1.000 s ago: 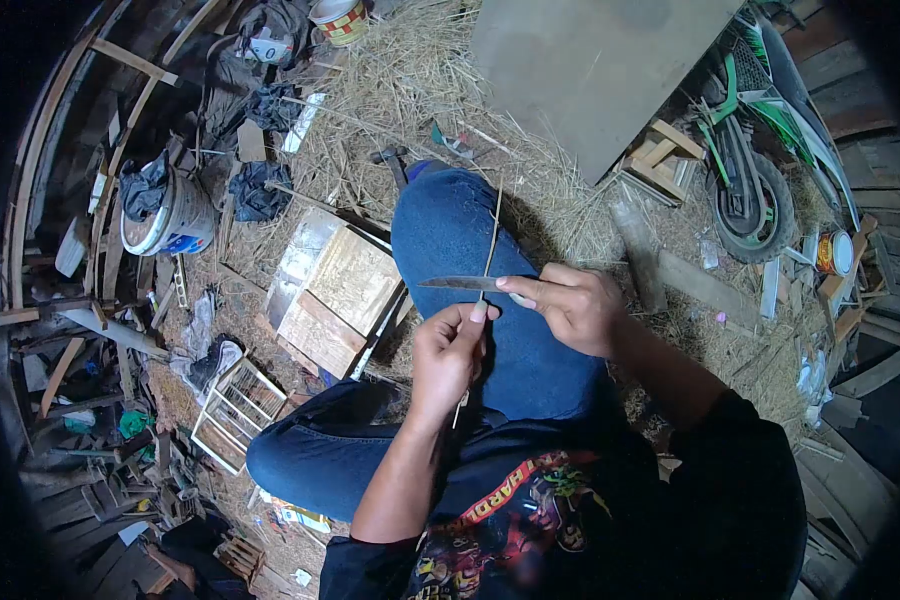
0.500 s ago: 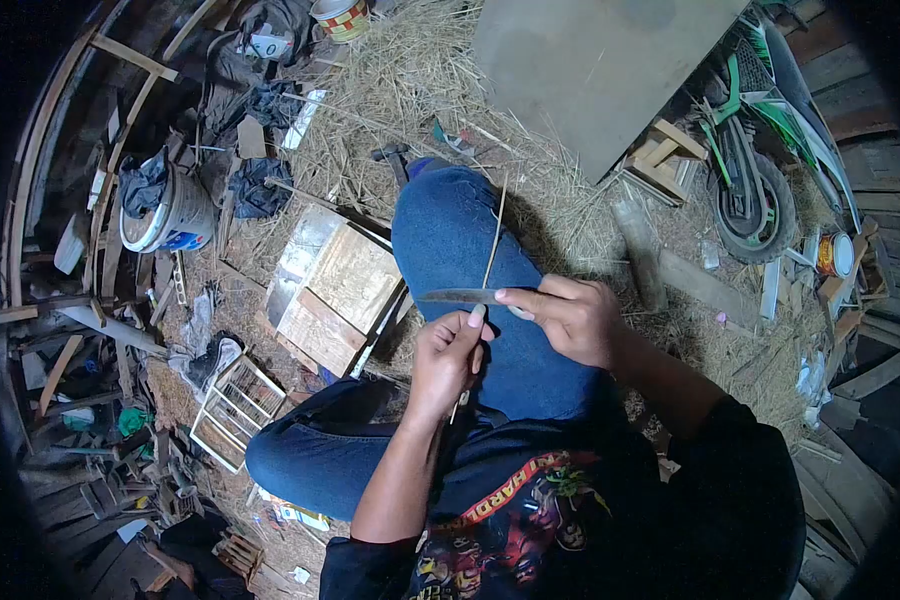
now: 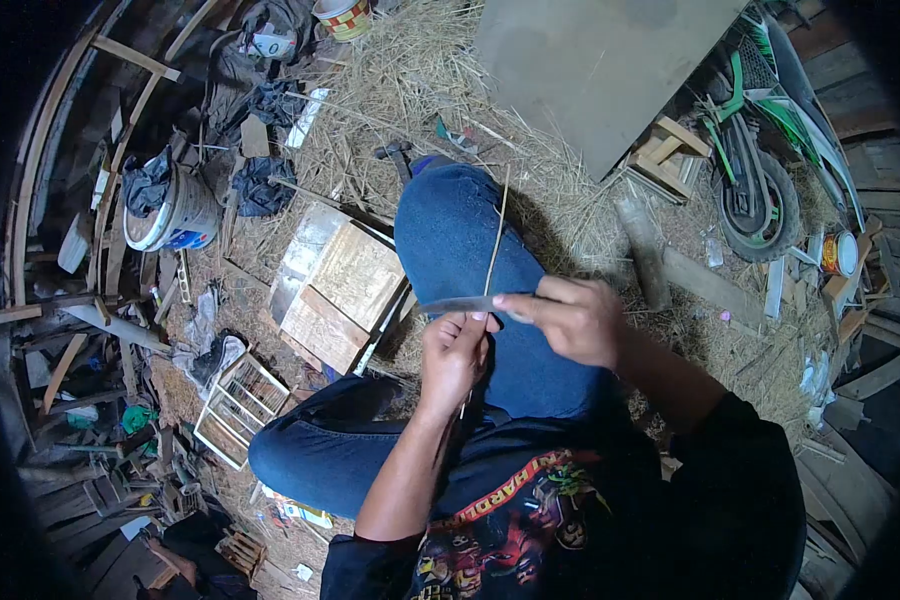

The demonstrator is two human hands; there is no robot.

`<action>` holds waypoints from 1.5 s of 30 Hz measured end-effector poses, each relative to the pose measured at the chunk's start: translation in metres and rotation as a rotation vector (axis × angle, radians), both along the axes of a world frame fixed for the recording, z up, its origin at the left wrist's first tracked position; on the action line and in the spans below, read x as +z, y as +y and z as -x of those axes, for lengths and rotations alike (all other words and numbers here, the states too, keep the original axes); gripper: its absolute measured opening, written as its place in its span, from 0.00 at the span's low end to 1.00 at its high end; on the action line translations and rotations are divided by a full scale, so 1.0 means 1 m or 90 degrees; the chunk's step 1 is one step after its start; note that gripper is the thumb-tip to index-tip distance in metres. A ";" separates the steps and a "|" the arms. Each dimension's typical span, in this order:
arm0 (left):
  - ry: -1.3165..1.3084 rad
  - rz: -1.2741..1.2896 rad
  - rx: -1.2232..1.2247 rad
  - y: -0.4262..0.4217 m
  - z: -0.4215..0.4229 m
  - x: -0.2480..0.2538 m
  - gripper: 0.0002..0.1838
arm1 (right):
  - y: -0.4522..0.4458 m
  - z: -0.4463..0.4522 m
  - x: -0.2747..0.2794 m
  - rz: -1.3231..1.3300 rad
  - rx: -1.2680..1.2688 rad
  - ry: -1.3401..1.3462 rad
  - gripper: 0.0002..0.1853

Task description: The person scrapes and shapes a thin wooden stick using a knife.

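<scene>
**As the blade lies across the stick, the left thumb sits just beneath it**

While the stick [image 3: 496, 235] slants over the bent knee [image 3: 445, 215], the head view shows the knife [image 3: 455, 304] crossing it just above the left thumb. Over the last second the blade has slid a little down the stick, so less bare stick now parts metal from thumb; that leaves the holding fingers little margin.

The left hand [image 3: 450, 358] is pinched closed on the stick, thumb tip on top and fingers curled in; the stick's lower end shows beyond the wrist, near the shirt. The right hand [image 3: 577, 320] is closed round the knife's handle, which its fingers mostly hide, with the thumb and forefinger near the base of the blade. Which way the sharp edge faces, I cannot tell.

The knife's tip points towards the boards [image 3: 355, 285] beside the knee, apart from them. The stick's far end stands out past the jeans, over the straw [image 3: 400, 80], and looks free of anything solid. Farther up is the large sheet [image 3: 600, 70], its lower corner well apart from the stick. The bike [image 3: 750, 185] is well off on the right, so the right elbow seems to have room to swing outwards.
</scene>
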State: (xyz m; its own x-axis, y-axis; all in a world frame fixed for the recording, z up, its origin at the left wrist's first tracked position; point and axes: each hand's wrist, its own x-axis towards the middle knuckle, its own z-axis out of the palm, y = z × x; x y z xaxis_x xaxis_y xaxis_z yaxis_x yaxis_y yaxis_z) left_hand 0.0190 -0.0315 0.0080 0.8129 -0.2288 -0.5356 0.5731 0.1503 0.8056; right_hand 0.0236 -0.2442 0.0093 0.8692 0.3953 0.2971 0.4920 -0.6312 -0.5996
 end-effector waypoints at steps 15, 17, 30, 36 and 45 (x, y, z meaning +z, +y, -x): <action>-0.008 -0.028 0.009 -0.002 0.000 -0.001 0.17 | -0.003 -0.009 -0.013 -0.034 -0.026 0.047 0.24; 0.002 -0.021 0.000 -0.003 0.002 0.000 0.16 | -0.008 -0.014 -0.023 -0.082 -0.087 0.005 0.20; -0.042 -0.058 0.019 -0.007 0.007 -0.005 0.16 | -0.002 0.002 -0.007 0.001 -0.022 0.011 0.20; -0.038 -0.069 0.023 -0.010 0.004 0.001 0.16 | -0.005 -0.003 -0.018 -0.030 -0.028 0.025 0.27; -0.074 -0.109 0.022 -0.011 0.009 0.002 0.14 | -0.010 0.005 -0.008 0.003 -0.074 0.026 0.20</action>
State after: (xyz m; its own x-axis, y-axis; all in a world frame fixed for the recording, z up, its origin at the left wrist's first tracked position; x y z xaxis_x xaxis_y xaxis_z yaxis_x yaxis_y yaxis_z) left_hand 0.0099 -0.0427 0.0100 0.8775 -0.1128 -0.4662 0.4714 0.0232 0.8816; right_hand 0.0190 -0.2544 0.0011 0.9206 0.2929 0.2584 0.3905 -0.6857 -0.6142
